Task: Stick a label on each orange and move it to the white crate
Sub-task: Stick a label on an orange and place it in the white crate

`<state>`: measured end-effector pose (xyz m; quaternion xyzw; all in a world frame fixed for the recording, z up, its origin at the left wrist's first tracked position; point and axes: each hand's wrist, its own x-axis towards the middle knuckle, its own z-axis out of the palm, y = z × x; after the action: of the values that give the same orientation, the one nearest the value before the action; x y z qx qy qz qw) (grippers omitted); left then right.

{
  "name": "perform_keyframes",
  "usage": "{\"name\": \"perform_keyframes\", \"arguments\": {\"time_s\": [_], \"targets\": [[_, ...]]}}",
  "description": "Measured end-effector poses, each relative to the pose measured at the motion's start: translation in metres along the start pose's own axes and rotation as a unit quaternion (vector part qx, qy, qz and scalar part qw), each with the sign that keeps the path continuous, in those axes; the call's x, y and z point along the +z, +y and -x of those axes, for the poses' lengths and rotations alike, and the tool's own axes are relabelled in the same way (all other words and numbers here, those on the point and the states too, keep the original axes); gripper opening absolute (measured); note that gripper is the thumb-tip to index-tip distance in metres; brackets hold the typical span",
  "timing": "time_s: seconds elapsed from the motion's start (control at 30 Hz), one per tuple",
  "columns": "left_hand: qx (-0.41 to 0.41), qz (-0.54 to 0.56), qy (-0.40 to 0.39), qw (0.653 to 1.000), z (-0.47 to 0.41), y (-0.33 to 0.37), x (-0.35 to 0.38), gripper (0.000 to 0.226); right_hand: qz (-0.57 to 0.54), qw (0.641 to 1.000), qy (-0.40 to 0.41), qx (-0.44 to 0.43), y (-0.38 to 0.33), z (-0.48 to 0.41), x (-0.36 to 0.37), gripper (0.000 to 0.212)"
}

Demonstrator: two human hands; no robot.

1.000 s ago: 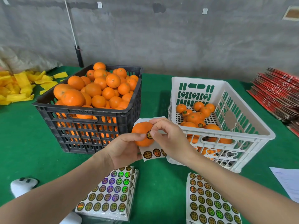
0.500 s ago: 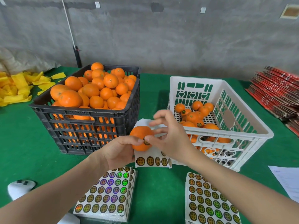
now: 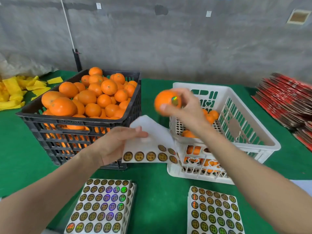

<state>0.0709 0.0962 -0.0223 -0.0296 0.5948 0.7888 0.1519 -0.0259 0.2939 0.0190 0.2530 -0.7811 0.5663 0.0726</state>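
The right hand [image 3: 184, 107] grips a blurred orange [image 3: 164, 103] in the air beside the near-left rim of the white crate [image 3: 249, 130] — a shiny label [image 3: 174, 100] shows on its skin. The left hand [image 3: 114, 146] pinches a partly used sticker sheet [image 3: 152, 146] between the black crate [image 3: 81, 129] and the white one, above the green table [image 3: 157, 196].

Plastic white crate [image 3: 202, 85], glossy label sheet [image 3: 152, 146]

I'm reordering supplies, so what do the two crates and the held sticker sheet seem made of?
White crate and black crate: likely moulded plastic, given slotted, cut-out walls. Sticker sheet in the left hand: thin white paper backing, bending freely; its labels look like shiny foil.
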Motion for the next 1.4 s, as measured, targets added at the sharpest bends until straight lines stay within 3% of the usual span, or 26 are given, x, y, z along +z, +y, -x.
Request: {"name": "perform_keyframes", "arguments": {"time_s": [0.07, 0.1, 0.17, 0.23, 0.33, 0.37, 0.43, 0.5, 0.57, 0.67, 0.73, 0.8, 0.87, 1.03, 1.23, 1.33, 1.4], "targets": [[0.032, -0.014, 0.067, 0.997, -0.002, 0.004, -0.004, 0.018, 0.073, 0.991, 0.076, 0.081, 0.028, -0.039, -0.029, 0.042], [0.043, -0.003, 0.083, 0.996, -0.003, 0.004, -0.006, 0.022, 0.159, 0.977, 0.055, 0.131, 0.047, -0.053, -0.044, 0.041], [0.064, 0.024, 0.093, 0.993, -0.001, 0.005, -0.006, 0.04, 0.343, 0.909, -0.065, 0.227, 0.091, -0.067, -0.071, 0.04], [0.092, 0.033, 0.091, 0.991, 0.002, 0.006, -0.006, 0.068, 0.458, 0.83, -0.159, 0.276, 0.127, -0.064, -0.089, 0.029], [0.117, 0.027, 0.075, 0.99, 0.004, 0.01, -0.006, 0.103, 0.503, 0.794, -0.167, 0.299, 0.147, -0.061, -0.098, 0.024], [0.121, 0.028, 0.074, 0.99, 0.002, 0.011, -0.007, 0.109, 0.507, 0.801, -0.147, 0.28, 0.147, -0.065, -0.096, 0.027], [0.13, 0.02, 0.068, 0.989, -0.002, 0.014, -0.007, 0.107, 0.427, 0.879, -0.07, 0.201, 0.132, -0.07, -0.083, 0.042], [0.143, 0.003, 0.054, 0.988, -0.005, 0.017, -0.004, 0.087, 0.226, 0.97, -0.015, 0.092, 0.096, -0.061, -0.057, 0.026], [0.14, -0.012, 0.062, 0.988, -0.009, 0.02, -0.001, 0.067, 0.073, 0.996, -0.038, -0.024, 0.053, -0.037, -0.034, 0.004], [0.126, 0.01, 0.082, 0.989, -0.016, 0.019, 0.002, 0.05, 0.051, 0.974, -0.094, -0.199, 0.015, 0.006, -0.011, 0.01], [0.126, 0.045, 0.059, 0.989, -0.019, 0.017, 0.005, 0.038, 0.091, 0.958, -0.103, -0.251, 0.01, 0.019, -0.003, 0.015], [0.111, 0.076, 0.01, 0.991, -0.02, 0.015, 0.008, 0.041, 0.113, 0.958, -0.105, -0.242, 0.011, 0.025, 0.003, 0.019], [0.081, 0.085, -0.026, 0.993, -0.021, 0.014, 0.009, 0.067, 0.123, 0.959, -0.101, -0.236, 0.014, 0.029, 0.008, 0.019], [0.03, 0.108, -0.054, 0.992, -0.019, 0.008, 0.008, 0.091, 0.164, 0.95, -0.037, -0.262, 0.021, 0.039, 0.016, 0.024], [-0.018, 0.088, -0.032, 0.995, -0.012, 0.004, 0.001, 0.044, 0.152, 0.959, -0.069, -0.23, 0.021, 0.047, 0.022, 0.017], [-0.015, 0.047, -0.011, 0.999, -0.01, 0.004, -0.003, 0.043, 0.097, 0.979, -0.096, -0.154, 0.02, 0.049, 0.022, 0.014], [-0.005, 0.018, -0.007, 1.0, -0.008, 0.006, -0.001, 0.048, 0.124, 0.978, -0.097, -0.137, 0.019, 0.05, 0.024, 0.015]]}}
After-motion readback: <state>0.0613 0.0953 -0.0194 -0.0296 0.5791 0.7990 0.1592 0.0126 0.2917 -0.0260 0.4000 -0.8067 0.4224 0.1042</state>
